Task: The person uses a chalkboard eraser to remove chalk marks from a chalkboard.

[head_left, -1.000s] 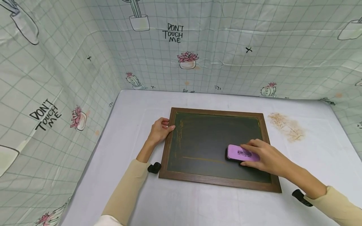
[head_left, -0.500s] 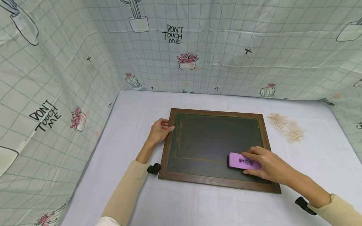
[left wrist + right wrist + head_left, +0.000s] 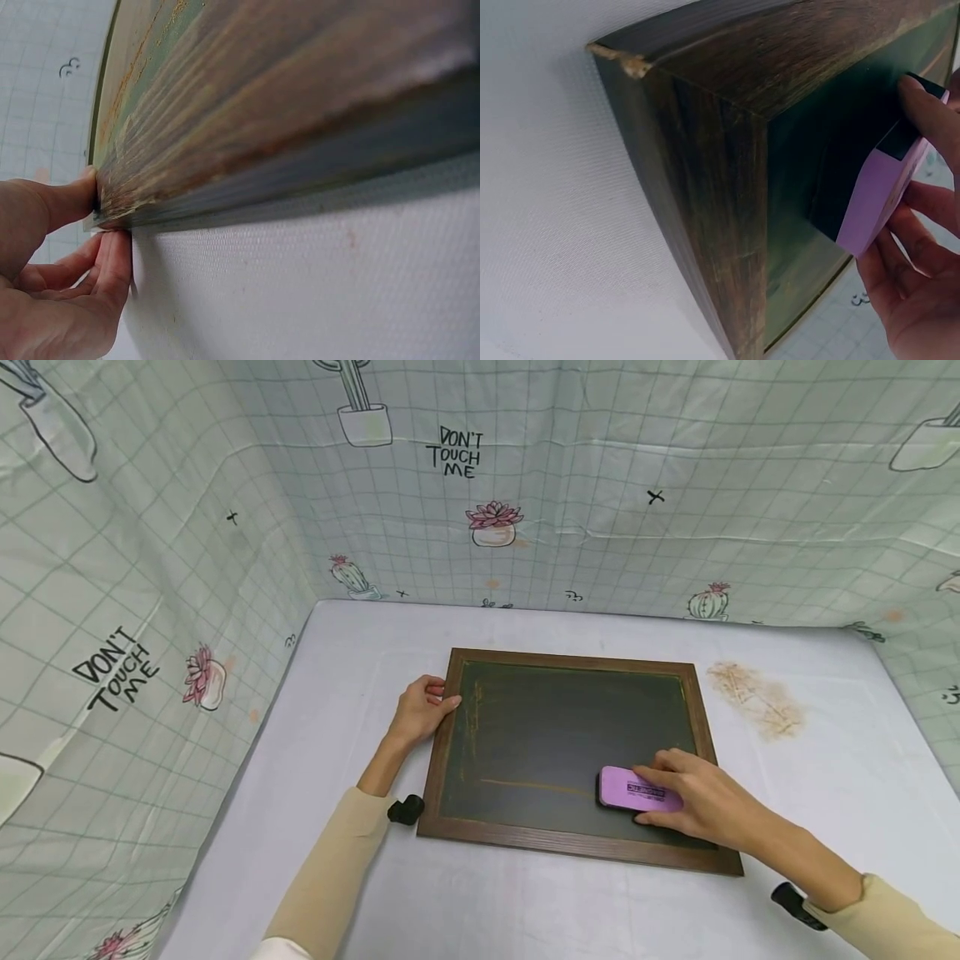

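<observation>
A dark green chalkboard in a brown wooden frame lies on the white table. My left hand pinches the left side of its frame, thumb on top and fingers at the outer edge, as the left wrist view also shows. In my right hand is a pink and black board eraser, gripped by its sides near the board's lower right. The right wrist view shows the eraser's black underside against the board. Yellowish chalk marks run along the board's left side and lower middle.
A patch of orange-brown chalk dust stains the table right of the board. Cloth printed with a grid and potted plants hangs behind and to the left.
The right hand brought the eraser down toward the board's lower edge, then slid it slightly left. The left hand kept its hold on the frame.
</observation>
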Motion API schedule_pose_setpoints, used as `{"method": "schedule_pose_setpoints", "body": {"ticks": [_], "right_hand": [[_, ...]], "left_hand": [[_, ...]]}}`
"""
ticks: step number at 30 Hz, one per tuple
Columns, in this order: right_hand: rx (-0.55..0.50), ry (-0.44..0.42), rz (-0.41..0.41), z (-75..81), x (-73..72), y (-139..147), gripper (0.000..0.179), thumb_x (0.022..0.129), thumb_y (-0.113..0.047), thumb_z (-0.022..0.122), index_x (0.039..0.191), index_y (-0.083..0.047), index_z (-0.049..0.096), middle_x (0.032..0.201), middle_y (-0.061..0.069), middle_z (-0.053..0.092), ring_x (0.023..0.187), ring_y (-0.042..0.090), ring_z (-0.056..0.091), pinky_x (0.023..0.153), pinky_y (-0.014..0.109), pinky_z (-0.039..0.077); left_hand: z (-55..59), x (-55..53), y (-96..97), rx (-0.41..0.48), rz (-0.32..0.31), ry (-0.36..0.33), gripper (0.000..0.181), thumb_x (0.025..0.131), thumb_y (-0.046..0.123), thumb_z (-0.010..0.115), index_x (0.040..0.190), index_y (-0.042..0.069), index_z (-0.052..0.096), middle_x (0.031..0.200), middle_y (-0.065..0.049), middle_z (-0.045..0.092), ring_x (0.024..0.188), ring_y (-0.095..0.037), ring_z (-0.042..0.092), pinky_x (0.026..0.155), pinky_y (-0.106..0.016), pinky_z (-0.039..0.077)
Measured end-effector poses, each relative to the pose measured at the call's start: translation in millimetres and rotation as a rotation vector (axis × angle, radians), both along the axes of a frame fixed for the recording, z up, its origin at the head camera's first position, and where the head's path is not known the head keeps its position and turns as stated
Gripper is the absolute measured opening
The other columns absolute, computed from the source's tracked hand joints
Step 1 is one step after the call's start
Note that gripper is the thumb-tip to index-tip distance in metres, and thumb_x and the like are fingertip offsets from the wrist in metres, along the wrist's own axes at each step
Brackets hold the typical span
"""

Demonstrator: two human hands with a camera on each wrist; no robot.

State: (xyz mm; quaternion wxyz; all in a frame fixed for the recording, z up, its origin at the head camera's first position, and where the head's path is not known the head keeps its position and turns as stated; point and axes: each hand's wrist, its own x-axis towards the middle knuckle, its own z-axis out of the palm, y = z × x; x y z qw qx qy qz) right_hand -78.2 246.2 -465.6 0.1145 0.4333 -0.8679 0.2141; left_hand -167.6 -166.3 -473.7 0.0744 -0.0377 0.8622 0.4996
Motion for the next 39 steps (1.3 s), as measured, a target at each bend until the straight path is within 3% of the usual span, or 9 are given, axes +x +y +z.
{"method": "schedule_pose_setpoints", "body": {"ticks": [11,22,39], "right_hand": [[0.02,0.005,-0.017,2.0,-0.1,-13.8,0.057,0.083,-0.05,0.084,0.109,0.001,0.078,0.092,-0.002,0.059,0.075,0.003,0.044,0.058,0.018,0.04],[0.046,0.003,-0.029,3.1,-3.4,-27.6,0.058,0.065,-0.029,0.098,0.11,0.002,0.078,0.093,0.003,0.062,0.076,0.006,0.047,0.059,0.021,0.044],[0.072,-0.01,0.007,4.9,-9.7,-52.2,0.058,0.068,-0.032,0.096,0.11,0.003,0.077,0.092,0.003,0.061,0.076,0.007,0.044,0.06,0.021,0.044]], "left_hand": [[-0.8,0.1,-0.4,-0.003,-0.006,0.008,0.045,0.099,0.012,0.07,0.136,-0.01,0.054,0.126,-0.026,0.058,0.109,-0.036,0.058,0.094,-0.046,0.049],[-1.7,0.2,-2.1,0.005,0.007,0.016,0.046,0.098,0.011,0.071,0.135,-0.01,0.054,0.124,-0.026,0.059,0.107,-0.035,0.058,0.092,-0.044,0.049],[-0.7,-0.9,-1.8,-0.003,-0.004,0.011,0.045,0.098,0.011,0.071,0.134,-0.01,0.055,0.124,-0.026,0.059,0.107,-0.036,0.059,0.093,-0.045,0.049]]}}
